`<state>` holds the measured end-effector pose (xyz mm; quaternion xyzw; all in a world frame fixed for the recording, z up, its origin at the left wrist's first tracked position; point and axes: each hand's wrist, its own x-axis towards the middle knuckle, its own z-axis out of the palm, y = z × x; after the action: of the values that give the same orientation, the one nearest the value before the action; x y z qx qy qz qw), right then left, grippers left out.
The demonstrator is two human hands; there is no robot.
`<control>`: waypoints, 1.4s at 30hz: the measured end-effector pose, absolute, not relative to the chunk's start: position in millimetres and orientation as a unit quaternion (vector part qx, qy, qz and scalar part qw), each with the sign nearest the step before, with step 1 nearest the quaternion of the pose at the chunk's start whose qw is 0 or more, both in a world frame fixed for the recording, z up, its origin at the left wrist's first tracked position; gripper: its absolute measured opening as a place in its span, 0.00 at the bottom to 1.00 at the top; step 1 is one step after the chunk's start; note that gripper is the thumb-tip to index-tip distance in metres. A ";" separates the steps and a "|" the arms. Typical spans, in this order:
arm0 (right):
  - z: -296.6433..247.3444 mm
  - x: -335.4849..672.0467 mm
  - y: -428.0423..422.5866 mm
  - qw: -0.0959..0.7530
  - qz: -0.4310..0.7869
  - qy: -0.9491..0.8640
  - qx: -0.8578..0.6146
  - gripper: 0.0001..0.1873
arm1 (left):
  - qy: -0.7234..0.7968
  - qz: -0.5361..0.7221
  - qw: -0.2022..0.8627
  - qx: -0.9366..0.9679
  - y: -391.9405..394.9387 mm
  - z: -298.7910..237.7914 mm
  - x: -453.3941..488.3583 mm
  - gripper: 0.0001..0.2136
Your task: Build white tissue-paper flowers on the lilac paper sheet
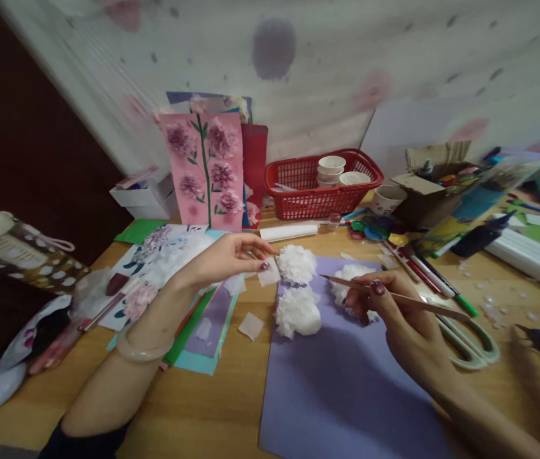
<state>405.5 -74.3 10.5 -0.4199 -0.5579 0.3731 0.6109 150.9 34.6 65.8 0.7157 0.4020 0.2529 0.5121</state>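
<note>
My left hand (pixel 231 255) pinches a small white tissue square (pixel 268 273) just left of a fluffy white tissue flower (pixel 297 263). My right hand (pixel 394 312) grips a thin wooden brush (pixel 394 296), its tip pointing left toward the flowers. Three white tissue flowers sit on a purple paper sheet (pixel 341 382): the top one, a lower one (pixel 297 312), and one (pixel 349 284) partly hidden by my right fingers. Another loose tissue square (pixel 251 326) lies on the wooden table (pixel 212 408).
A red basket (pixel 322 182) with paper cups stands at the back, beside a pink flower card (pixel 205 169). Green-handled scissors (pixel 470 344), markers (pixel 432 277) and paint pots (pixel 370 228) lie right. Coloured papers (pixel 203 331) and a bag (pixel 11 245) lie left.
</note>
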 end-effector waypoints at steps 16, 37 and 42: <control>2.4 409.8 -79.0 0.559 0.585 -0.481 -0.336 0.14 | 0.352 0.243 0.595 0.681 -8.4 48.1 195.5 0.17; 3.7 408.2 -75.4 0.570 0.556 -0.464 -0.387 0.18 | 0.316 0.247 0.643 0.652 -8.1 48.3 195.6 0.18; 3.4 408.1 -77.3 0.552 0.560 -0.482 -0.387 0.19 | 0.324 0.245 0.636 0.657 -13.2 46.6 199.7 0.20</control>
<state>408.1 -77.3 3.4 -0.3869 -0.4820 0.5597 0.5520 199.7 -13.2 46.6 0.6566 0.3238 0.2446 0.6358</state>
